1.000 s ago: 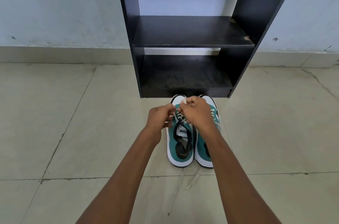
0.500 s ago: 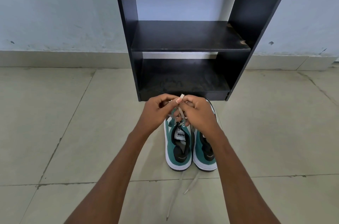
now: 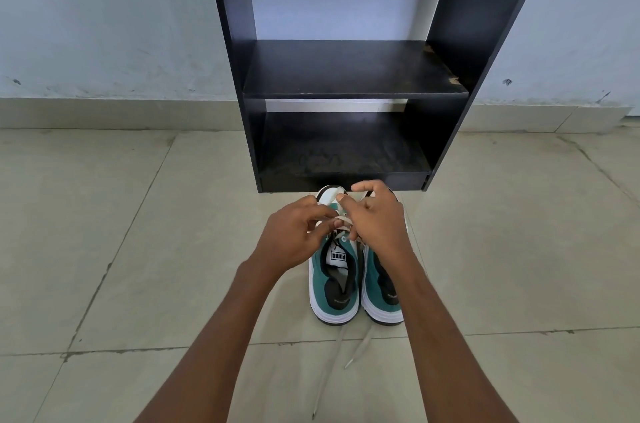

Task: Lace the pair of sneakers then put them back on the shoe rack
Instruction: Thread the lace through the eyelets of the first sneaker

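Observation:
Two teal and white sneakers stand side by side on the floor, heels toward me: the left sneaker [image 3: 334, 291] and the right sneaker [image 3: 382, 298]. Both hands work over the left sneaker's eyelets. My left hand [image 3: 294, 232] pinches the white lace [image 3: 343, 221] near the tongue. My right hand [image 3: 375, 220] pinches the same lace from the other side, with its index finger raised. Loose lace ends [image 3: 358, 348] trail on the tiles behind the heels. The black shoe rack [image 3: 346, 90] stands just beyond the toes, its shelves bare.
The rack stands against a pale blue wall [image 3: 104, 24] with a tiled skirting. Beige floor tiles [image 3: 138, 249] with dark grout lines spread on both sides of the sneakers.
Both hands have stayed over the left sneaker's laces. The lace tip held up between the fingers half a second ago is down, and my right hand's index finger has lifted.

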